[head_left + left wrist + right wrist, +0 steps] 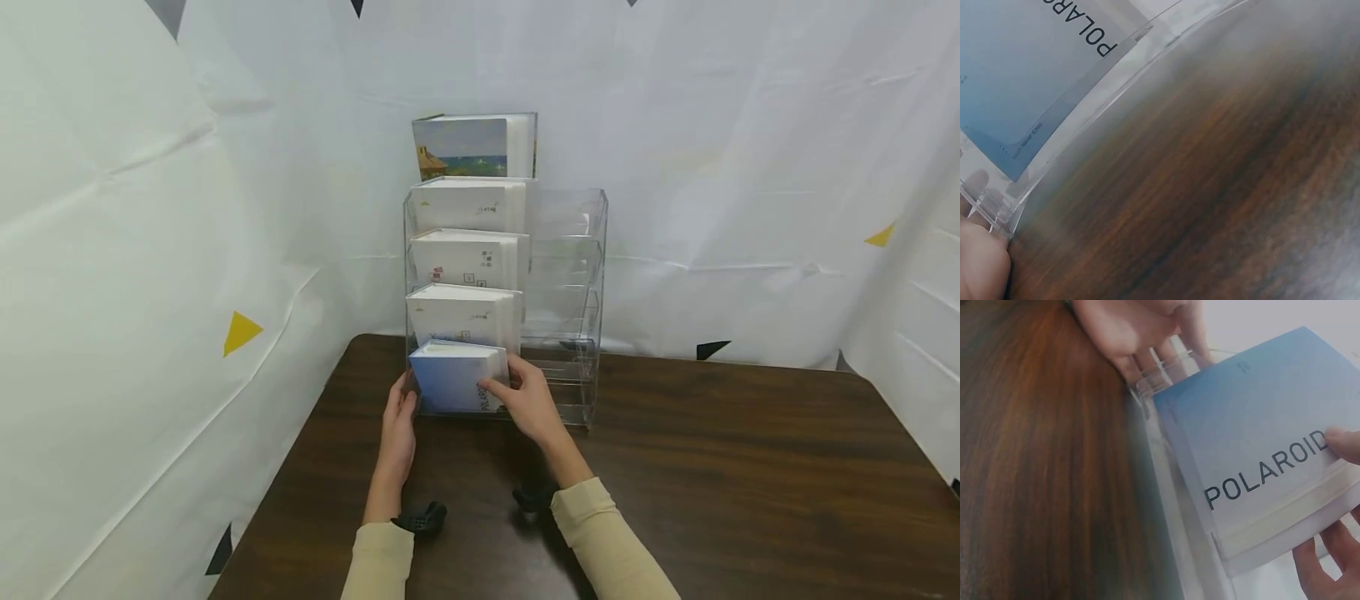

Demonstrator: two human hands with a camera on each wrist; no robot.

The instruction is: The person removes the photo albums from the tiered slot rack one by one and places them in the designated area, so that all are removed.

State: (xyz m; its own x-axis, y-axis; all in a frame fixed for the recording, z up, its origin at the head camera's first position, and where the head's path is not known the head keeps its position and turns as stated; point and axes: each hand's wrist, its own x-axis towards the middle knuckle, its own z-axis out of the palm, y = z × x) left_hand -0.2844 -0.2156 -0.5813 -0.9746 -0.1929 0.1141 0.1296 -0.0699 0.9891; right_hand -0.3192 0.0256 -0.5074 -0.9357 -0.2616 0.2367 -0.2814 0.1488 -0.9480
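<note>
A blue-to-white book lettered POLAROID leans in the lowest front tier of a clear tiered rack. My right hand pinches its right edge, thumb on the front cover and fingers behind, as the right wrist view shows. The book's lower edge sits inside the rack's front lip. At the rack's left side is my left hand, its fingers curled round the clear side wall; they show through the plastic in the right wrist view. Only part of that hand appears in the left wrist view.
Behind the blue book, white books stand in the tiers above, and one with a seaside picture is at the top. All are on the rack's left side. The rack stands on a dark wooden table before white sheeting.
</note>
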